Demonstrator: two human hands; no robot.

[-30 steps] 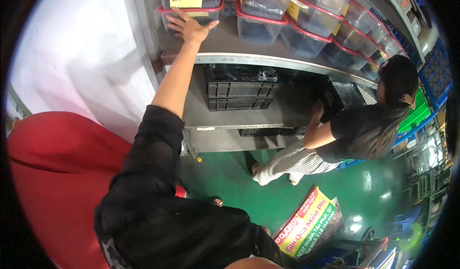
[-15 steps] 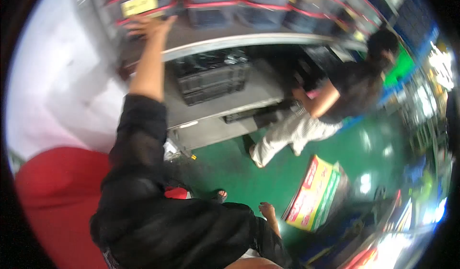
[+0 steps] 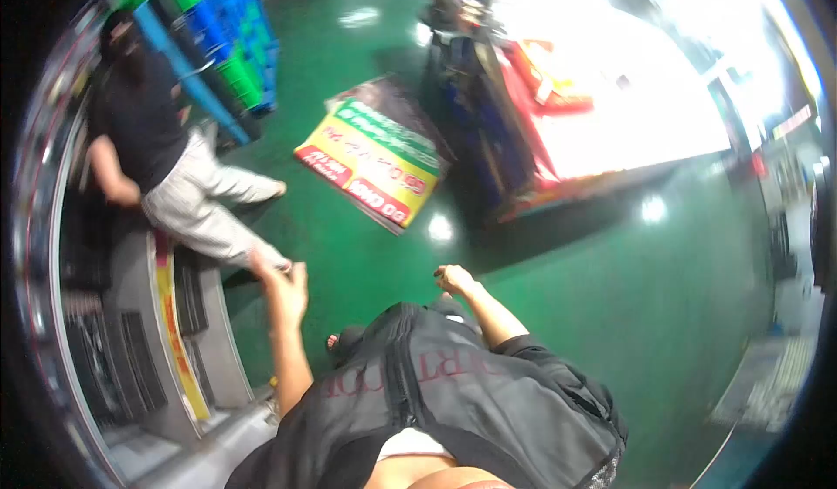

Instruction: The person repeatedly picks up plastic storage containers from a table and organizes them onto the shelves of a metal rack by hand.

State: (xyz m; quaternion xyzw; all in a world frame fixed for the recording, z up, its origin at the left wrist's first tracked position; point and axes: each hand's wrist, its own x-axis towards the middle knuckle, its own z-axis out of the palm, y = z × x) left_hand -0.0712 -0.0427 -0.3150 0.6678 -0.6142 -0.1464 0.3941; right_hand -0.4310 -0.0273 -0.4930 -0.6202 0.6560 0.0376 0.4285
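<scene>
My left hand is raised in front of my body at the left, thumb apart from the fingers, with nothing visible in it. From this view it overlaps the lower trouser leg of another person, and it looks apart from the shelving. Lower and to the right, my right hand hangs over the green floor with its fingers curled in. I see no object in it. A printed red, yellow and green sheet or sack lies on the floor beyond both hands.
Another person stands at the left by a grey shelf rack holding dark crates. Blue and green crates are stacked behind. A table with a bright white top and a red packet stands at upper right.
The view has swung right, away from the shelf with red-rimmed bins. My left hand has come off the shelf edge and down. The other person now appears at the left.
</scene>
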